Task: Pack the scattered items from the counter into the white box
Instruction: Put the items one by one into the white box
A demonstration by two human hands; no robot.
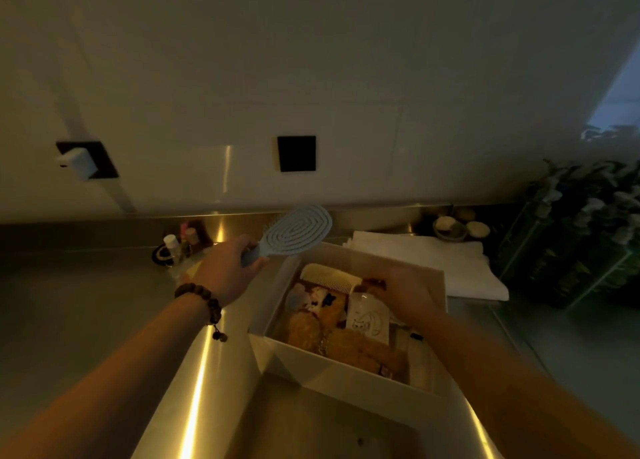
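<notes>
The white box (pixel 349 379) stands on the steel counter in the middle of the view. In it lie fluffy orange pieces (pixel 360 349), a small white cat-print pouch (pixel 367 320) and other small items. My left hand (pixel 227 271) grips the handle of a pale blue oval hairbrush (pixel 294 231), held above the box's left far corner. My right hand (pixel 405 294) reaches into the box and holds a cream comb (pixel 330 276) by its dark end. A few small bottles (pixel 180 245) and a dark hair tie (pixel 161 256) sit on the counter to the left.
A folded white towel (pixel 440 261) lies behind the box on the right. A leafy plant (pixel 585 236) fills the right edge, with small round objects (pixel 460 228) in a dish beside it. A sink basin (pixel 311 424) opens just in front of the box.
</notes>
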